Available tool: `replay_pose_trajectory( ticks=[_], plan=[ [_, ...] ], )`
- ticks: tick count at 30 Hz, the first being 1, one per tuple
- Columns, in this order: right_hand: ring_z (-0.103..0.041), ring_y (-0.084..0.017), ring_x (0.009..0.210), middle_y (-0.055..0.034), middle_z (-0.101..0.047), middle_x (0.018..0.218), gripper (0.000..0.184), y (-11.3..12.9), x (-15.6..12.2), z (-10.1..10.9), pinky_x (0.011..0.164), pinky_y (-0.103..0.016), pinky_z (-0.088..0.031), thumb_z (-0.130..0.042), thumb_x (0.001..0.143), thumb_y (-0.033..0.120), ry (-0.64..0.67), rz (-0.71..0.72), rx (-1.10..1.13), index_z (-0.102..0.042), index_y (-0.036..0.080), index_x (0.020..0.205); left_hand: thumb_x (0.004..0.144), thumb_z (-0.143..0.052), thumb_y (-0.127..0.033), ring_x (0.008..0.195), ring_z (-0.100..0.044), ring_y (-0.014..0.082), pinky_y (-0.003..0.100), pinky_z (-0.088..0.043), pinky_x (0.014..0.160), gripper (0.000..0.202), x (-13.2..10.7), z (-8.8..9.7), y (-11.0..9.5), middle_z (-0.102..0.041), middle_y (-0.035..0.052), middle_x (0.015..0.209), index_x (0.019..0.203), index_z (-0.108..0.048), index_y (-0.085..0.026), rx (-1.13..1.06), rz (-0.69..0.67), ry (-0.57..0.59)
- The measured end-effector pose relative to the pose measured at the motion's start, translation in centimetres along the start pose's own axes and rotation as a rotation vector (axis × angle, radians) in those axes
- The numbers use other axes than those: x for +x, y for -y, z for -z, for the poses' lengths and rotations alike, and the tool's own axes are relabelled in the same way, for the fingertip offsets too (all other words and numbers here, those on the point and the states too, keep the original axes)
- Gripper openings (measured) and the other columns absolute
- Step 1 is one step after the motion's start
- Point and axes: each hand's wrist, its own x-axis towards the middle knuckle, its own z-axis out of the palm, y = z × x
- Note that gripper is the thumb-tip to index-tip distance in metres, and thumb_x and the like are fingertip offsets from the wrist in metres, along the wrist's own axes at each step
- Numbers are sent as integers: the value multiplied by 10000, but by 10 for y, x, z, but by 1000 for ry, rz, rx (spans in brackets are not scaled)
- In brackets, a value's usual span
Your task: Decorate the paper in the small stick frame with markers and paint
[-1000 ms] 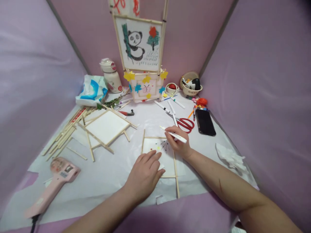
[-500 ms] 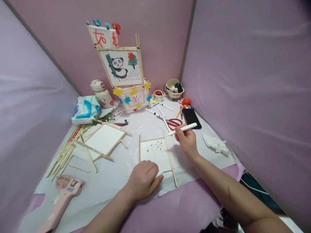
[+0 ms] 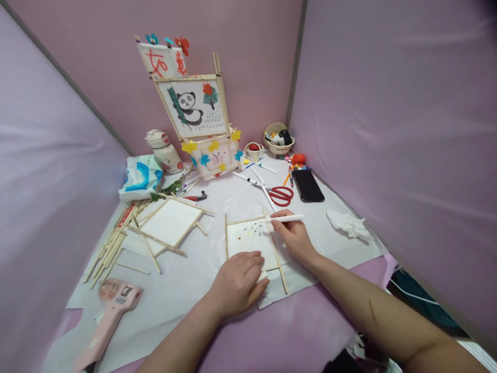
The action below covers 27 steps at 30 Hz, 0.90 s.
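My right hand [image 3: 292, 235] grips a white marker pen [image 3: 289, 218], its tip over the upper right part of a white sheet [image 3: 246, 254]. Thin wooden sticks [image 3: 276, 251] frame this sheet, which bears a small drawing [image 3: 254, 229] of dark dots on fine stems, plus an orange and a yellow dot. My left hand [image 3: 238, 282] rests on the lower left of the framed sheet, fingers stretched forward and thumb apart. A small white patch shows between thumb and forefinger; I cannot make out what it is.
Left lie a second stick frame [image 3: 171, 223], loose sticks [image 3: 106, 259] and a pink glue gun [image 3: 111, 316]. Behind stands a stick lantern [image 3: 198, 109] with a panda drawing. Red-handled scissors [image 3: 281, 196], a phone [image 3: 308, 185], crumpled tissue [image 3: 348, 225] and several markers lie beyond my right hand.
The marker pen has moved left and down, from the frame's right stick to over the drawing. My left hand has shifted slightly, its fingers reaching further over the sheet.
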Motion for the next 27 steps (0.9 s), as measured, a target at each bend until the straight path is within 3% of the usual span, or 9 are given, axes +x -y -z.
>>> replay_pose_trajectory(
  ticks=[5, 15, 27],
  plan=[
    [-476, -128, 585, 34, -543, 667, 195, -3, -7, -1, 578, -273, -384, -627, 866, 391, 67, 11, -82, -623, 198, 843, 936, -508, -175, 1053, -687, 293, 501, -546, 966, 132, -1, 1, 5, -726, 129, 1044, 1034, -581, -125, -8, 10, 16],
    [-480, -124, 602, 28, -573, 713, 107, -6, -4, 2, 578, -265, -378, -599, 871, 300, 14, 78, -139, -644, 203, 865, 944, -502, -196, 989, -703, 269, 441, -591, 912, 104, -3, -1, 5, -722, 149, 1015, 928, -587, -138, -7, 24, 6],
    [-527, -147, 643, 28, -566, 671, 207, -4, -7, 5, 632, -281, -404, -529, 932, 357, 74, 88, -96, -659, 214, 860, 965, -479, -215, 938, -705, 246, 433, -586, 914, 148, -1, 0, 5, -719, 136, 995, 888, -582, -142, -12, 48, 36]
  ],
)
